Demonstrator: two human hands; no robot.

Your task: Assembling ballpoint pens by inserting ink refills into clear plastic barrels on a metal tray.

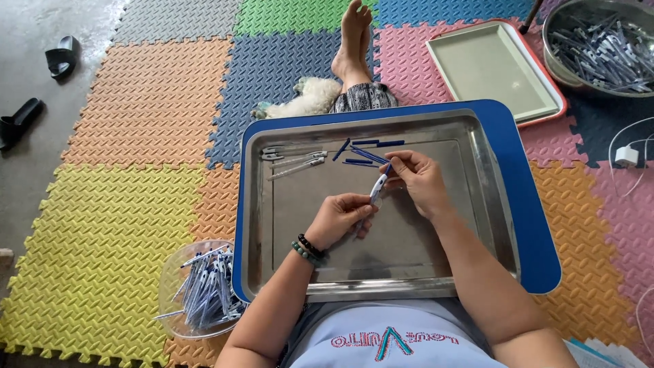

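Over a steel tray on my lap, both my hands hold one white pen barrel. My left hand pinches its lower end. My right hand grips its upper end, where a blue refill sticks out. Loose blue refills lie at the tray's far edge. A few white pen barrels lie at its far left corner.
The steel tray rests on a blue tray. A clear bowl of pens sits at my left, a metal bowl of pen parts and a pale empty tray far right. Colourful foam mats cover the floor.
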